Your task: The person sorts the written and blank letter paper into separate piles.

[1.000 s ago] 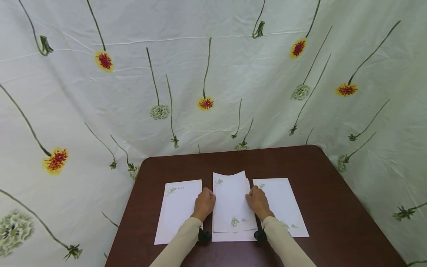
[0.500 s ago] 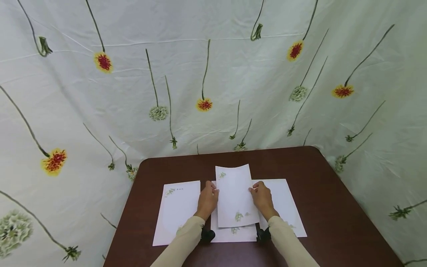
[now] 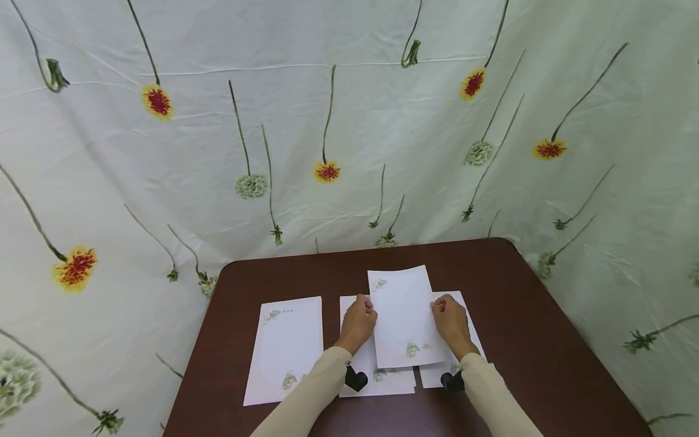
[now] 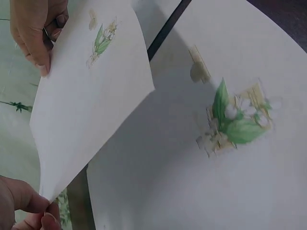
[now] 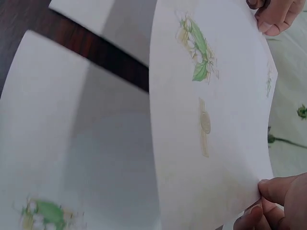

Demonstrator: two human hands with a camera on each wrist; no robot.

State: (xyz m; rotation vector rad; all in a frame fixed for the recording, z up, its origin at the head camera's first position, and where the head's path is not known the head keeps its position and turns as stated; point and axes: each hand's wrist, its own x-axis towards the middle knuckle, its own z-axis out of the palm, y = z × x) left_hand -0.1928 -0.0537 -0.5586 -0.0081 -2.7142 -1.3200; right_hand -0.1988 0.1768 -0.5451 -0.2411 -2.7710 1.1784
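A sheet of white paper (image 3: 403,318) with printed green flowers is held up off the table, tilted, by both hands. My left hand (image 3: 358,321) pinches its left edge; in the left wrist view thumb and fingers (image 4: 31,203) grip the paper near a corner. On the opposite edge, my right hand (image 3: 451,321) pinches the sheet, thumb on top in the right wrist view (image 5: 278,191). Beneath it lies the middle paper (image 3: 363,379), partly covered. Another paper (image 3: 469,315) lies to the right, partly hidden by the raised sheet and right hand.
A third paper (image 3: 286,346) with the same flower print lies flat at the left. All rest on a dark brown table (image 3: 524,364) with rounded far corners. Behind it hangs a pale cloth (image 3: 295,121) printed with flowers.
Both hands have lifted the top sheet from the middle paper and carried it to the right. It now overlaps the right paper, and more of the middle one shows.
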